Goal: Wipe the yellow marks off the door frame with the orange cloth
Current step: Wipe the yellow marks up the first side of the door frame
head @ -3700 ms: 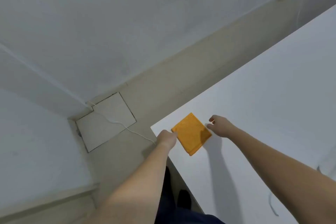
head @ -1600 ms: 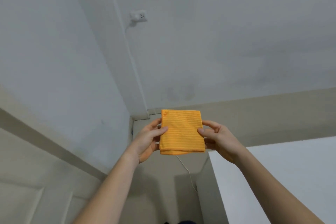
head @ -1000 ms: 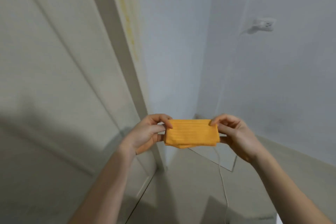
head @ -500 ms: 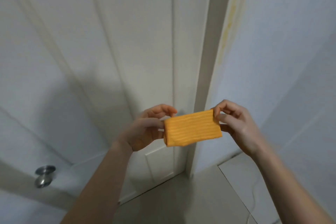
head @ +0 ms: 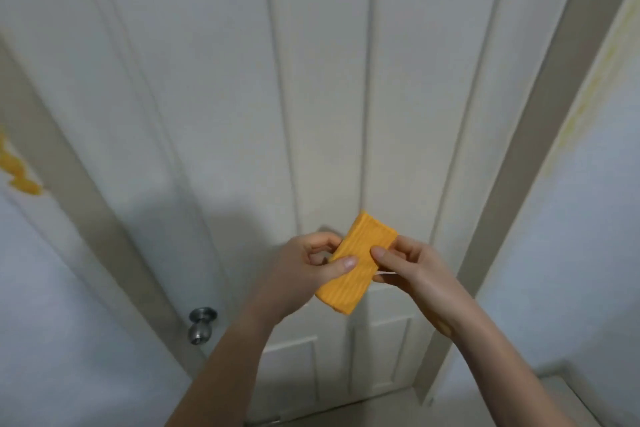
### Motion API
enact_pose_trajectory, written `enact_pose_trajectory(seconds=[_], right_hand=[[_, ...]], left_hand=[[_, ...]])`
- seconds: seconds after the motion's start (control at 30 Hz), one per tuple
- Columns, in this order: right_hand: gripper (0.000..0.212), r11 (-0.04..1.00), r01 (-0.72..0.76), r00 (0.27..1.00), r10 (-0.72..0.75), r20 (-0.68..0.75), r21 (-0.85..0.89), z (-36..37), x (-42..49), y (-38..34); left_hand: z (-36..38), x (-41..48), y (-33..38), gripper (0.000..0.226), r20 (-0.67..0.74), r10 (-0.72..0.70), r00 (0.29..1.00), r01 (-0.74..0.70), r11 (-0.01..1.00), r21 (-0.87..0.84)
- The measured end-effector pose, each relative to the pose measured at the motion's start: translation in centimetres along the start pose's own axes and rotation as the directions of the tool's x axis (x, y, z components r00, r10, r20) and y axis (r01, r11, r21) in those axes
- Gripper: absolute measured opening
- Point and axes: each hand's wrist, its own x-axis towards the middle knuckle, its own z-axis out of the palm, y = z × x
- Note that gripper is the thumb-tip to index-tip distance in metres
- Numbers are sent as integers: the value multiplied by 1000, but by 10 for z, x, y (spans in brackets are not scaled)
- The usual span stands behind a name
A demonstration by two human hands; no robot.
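A folded orange cloth (head: pixel 356 265) is held up in front of a white panelled door. My left hand (head: pixel 304 269) pinches its left edge with the thumb on top. My right hand (head: pixel 403 265) pinches its right edge. The door frame (head: pixel 540 156) runs up both sides of the door. Bright yellow marks (head: pixel 19 177) sit at the far left edge beside the left frame post. Fainter yellow streaks (head: pixel 585 97) run along the right frame edge.
The white door (head: pixel 311 80) is closed, with a round metal knob (head: pixel 201 324) at its lower left. Pale walls flank the frame on both sides. Beige floor (head: pixel 519 402) shows at the bottom right.
The view has swung left from the corner wall to face the door squarely. Both hands still hold the cloth, which has turned from level to tilted on end.
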Motion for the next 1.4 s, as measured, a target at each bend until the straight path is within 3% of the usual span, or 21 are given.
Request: enact_pose_trajectory(seconds=[0.17, 0.33, 0.43, 0.5, 0.57, 0.7, 0.8, 1.0, 1.23, 1.4], right_hand=[[12, 981, 194, 972, -192, -138, 4, 82, 12, 2], [16, 946, 324, 937, -325, -125, -34, 171, 23, -1], [10, 898, 437, 893, -439, -102, -44, 212, 32, -5], [12, 871, 488, 868, -492, -64, -61, 237, 37, -11], [13, 850, 520, 852, -523, -13, -89, 263, 43, -16], [12, 794, 593, 805, -590, 71, -132, 310, 61, -16], [14, 712, 675, 733, -677, 65, -191, 346, 72, -14], [22, 713, 673, 715, -695, -72, -198, 402, 80, 4], [30, 742, 627, 663, -668, -338, -238, 442, 93, 20], [26, 748, 651, 564, -592, -575, -131, 474, 100, 24]], left_hand=[[-70, -34, -8, 18, -79, -53, 996, 52, 999, -14], [-137, -73, -10, 15, -195, -60, 979, 61, 998, -1], [-177, -101, -6, 5, -353, 20, 935, -6, 999, 41], [-206, -119, 1, 4, -519, 136, 844, -93, 990, 108], [-233, -135, 10, 5, -676, 249, 693, -164, 968, 189], [-274, -158, 38, 10, -800, 466, 378, -165, 884, 437], [-309, -166, 57, 8, -729, 649, 218, -129, 759, 638], [-373, -154, 95, 20, -561, 826, 58, 28, 560, 828], [-434, -117, 125, 42, -375, 923, 85, 44, 372, 927], [-451, -102, 127, 49, -275, 958, 74, 142, 263, 954]])
